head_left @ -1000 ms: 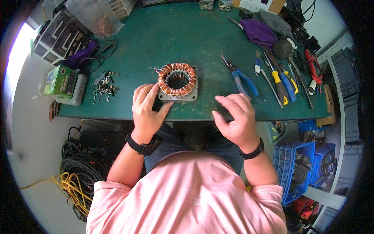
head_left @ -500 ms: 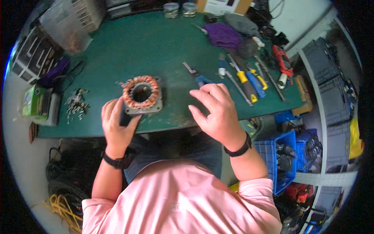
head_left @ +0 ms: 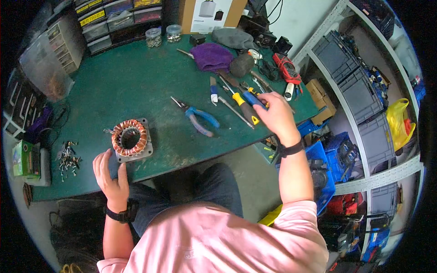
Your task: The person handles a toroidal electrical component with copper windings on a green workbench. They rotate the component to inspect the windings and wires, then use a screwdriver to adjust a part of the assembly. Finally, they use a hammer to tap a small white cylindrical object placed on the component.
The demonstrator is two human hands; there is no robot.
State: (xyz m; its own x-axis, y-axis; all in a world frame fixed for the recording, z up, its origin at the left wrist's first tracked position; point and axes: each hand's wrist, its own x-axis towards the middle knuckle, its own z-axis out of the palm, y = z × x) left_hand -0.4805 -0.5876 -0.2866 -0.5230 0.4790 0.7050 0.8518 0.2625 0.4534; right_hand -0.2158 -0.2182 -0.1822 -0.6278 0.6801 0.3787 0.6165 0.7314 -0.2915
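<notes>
A motor stator [head_left: 130,140] with copper windings tied in white stands on its square grey metal base, at the left of the green workbench [head_left: 159,73]. Beside its near left corner is my left hand [head_left: 110,179], with thumb and fingers apart and nothing in them. My right hand [head_left: 278,119] reaches over the tools at the right, its thumb and forefinger apart around the end of a blue-handled tool [head_left: 253,99]; some fingers are hidden. Just left of that lies a yellow-and-black screwdriver [head_left: 246,108]. Long-nose pliers [head_left: 200,119] with blue handles rest mid-bench.
Loose screws [head_left: 68,159] lie in a pile at the left, near a green box [head_left: 25,159]. A purple cloth [head_left: 211,57], a red multimeter [head_left: 287,68] and a metal rod [head_left: 234,111] occupy the right side. Blue crates [head_left: 325,182] stand below the bench's right edge.
My right hand has moved right and away from me, from beside the pliers to the tools. The view has swung right; my left hand stays by the stator.
</notes>
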